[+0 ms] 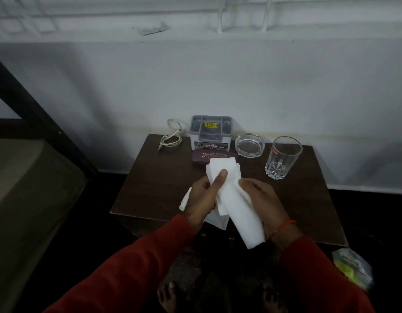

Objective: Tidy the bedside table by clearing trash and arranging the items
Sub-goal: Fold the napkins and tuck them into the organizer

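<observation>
Both of my hands hold white tissue paper [235, 202] above the front middle of the dark wooden bedside table [150, 177]. My left hand [204, 197] grips its upper part, thumb pressed on top. My right hand [265, 199] is curled round the long folded part, which hangs down past the table's front edge. At the back of the table stand a grey and white organiser box [210, 133], a purple spectacle case [200, 155] partly hidden by the tissue, a coiled white cable [170, 138], a glass ashtray [249, 145] and a clear drinking glass [282, 158].
A white wall rises right behind the table. A bed with a dark frame [32, 123] is at the left. On the dark floor at the lower right lies a plastic bag with yellow-green contents [351, 268]. My bare feet [170, 294] stand in front of the table.
</observation>
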Demonstrator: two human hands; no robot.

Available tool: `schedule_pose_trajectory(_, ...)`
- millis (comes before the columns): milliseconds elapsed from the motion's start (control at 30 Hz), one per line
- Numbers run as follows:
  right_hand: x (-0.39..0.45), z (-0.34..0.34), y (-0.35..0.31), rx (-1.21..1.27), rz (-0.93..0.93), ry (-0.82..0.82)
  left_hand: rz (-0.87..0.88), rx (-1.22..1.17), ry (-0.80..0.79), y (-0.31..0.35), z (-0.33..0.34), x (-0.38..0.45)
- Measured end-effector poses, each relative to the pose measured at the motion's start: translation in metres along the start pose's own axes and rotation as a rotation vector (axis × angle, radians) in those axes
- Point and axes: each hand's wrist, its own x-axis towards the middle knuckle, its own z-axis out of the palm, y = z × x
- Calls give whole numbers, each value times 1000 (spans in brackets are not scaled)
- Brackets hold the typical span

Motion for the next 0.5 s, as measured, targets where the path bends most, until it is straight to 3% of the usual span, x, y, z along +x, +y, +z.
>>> schedule_pose_trajectory(200, -1, -9, 3, -129, -30, -172, -14, -211, 168, 6, -9, 7)
schedule_pose_trajectory(333, -3, -23, -6, -205, -39, -138, -18, -237, 361, 22, -37, 15)
schedule_pose_trajectory(433, -12, -19, -22, 93, -30, -237, 37, -280, 413, 27, -55, 6)
schedule_pose_trajectory(500, -23, -8, -34, 325, -16, -351, 42, -163, 393, 18, -61, -5)
